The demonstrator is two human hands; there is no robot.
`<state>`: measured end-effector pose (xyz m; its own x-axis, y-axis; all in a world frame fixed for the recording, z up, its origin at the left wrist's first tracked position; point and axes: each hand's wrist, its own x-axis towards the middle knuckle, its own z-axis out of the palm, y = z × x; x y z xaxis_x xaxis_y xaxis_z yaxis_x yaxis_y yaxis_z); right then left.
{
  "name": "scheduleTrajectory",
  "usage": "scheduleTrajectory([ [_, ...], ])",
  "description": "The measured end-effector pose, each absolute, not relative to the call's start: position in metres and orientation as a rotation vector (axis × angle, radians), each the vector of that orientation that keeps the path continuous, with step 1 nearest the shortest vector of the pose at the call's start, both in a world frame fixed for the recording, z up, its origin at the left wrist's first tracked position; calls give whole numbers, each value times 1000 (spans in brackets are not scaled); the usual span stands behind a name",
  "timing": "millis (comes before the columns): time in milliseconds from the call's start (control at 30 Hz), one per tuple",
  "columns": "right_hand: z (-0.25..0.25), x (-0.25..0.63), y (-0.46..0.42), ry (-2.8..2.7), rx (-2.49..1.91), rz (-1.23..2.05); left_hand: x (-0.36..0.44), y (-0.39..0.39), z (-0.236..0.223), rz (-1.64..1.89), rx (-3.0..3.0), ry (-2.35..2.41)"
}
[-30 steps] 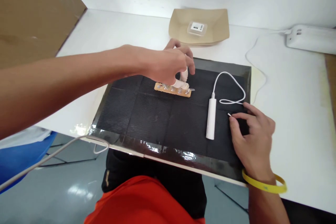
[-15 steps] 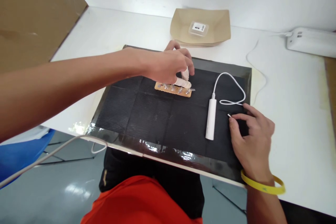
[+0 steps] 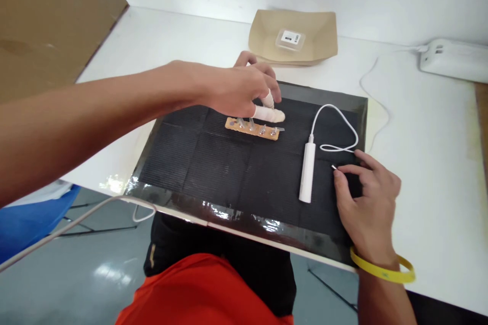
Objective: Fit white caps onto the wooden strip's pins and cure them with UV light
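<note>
My left hand (image 3: 253,86) hovers over the far part of a black mat (image 3: 229,167). White covers wrap its thumb and index finger; its fingers are bent and apart, with nothing visible in them. Just below the thumb lies a tan strip (image 3: 251,129) bearing several small clear and silvery pieces. At the mat's right side, my right hand (image 3: 368,198) pinches a small metal-tipped piece (image 3: 334,167) between thumb and index finger. A white cord (image 3: 345,117) runs from a white stick-shaped device (image 3: 307,172) to these fingers; the join is hidden.
Behind the mat stands a brown paper tray (image 3: 320,40) holding a small clear box (image 3: 290,39) with a label. A white power strip (image 3: 453,59) lies at the back right. Brown board (image 3: 49,20) borders the left; a grey cable (image 3: 76,226) crosses the table's front left.
My left thumb has lifted away from the tan strip, so more of the strip shows. My right hand and the white device have stayed in place.
</note>
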<state>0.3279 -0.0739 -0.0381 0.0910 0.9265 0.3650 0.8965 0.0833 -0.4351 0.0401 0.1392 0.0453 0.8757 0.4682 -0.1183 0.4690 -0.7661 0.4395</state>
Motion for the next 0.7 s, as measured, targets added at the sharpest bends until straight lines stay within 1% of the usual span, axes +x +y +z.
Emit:
scheduleTrajectory([
  [167,-39,328,-74,-1789,-1800,71,28,129,51,-26,2681,671],
  [333,-39,328,-74,-1782,-1804,73,25,120,44,6,2760,678],
  [700,-41,329,-74,-1792,-1790,60,32,116,35,15,2666,683],
])
